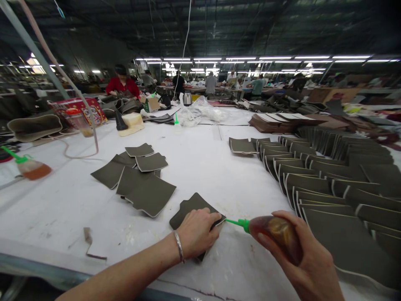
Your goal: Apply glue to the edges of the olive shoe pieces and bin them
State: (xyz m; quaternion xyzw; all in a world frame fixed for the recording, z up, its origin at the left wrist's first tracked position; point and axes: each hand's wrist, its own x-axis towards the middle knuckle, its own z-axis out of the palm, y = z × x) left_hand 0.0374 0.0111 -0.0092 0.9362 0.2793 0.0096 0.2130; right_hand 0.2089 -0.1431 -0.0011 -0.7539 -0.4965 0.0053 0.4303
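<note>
My left hand [196, 234] lies curled on a dark grey cut piece [191, 208] near the front edge of the white table [206, 167], pressing it down. A silver bangle circles that wrist. My right hand [300, 259] is wrapped round a squeeze bottle of amber glue [275, 232]. Its green nozzle [236, 223] points left and touches the right edge of the piece under my left hand.
A loose group of grey pieces [140, 179] lies to the left. Overlapping rows of grey pieces [332, 184] fill the right side. Another glue bottle [29, 167] lies at far left by a hose [78, 125]. A person in red [122, 85] and others work behind.
</note>
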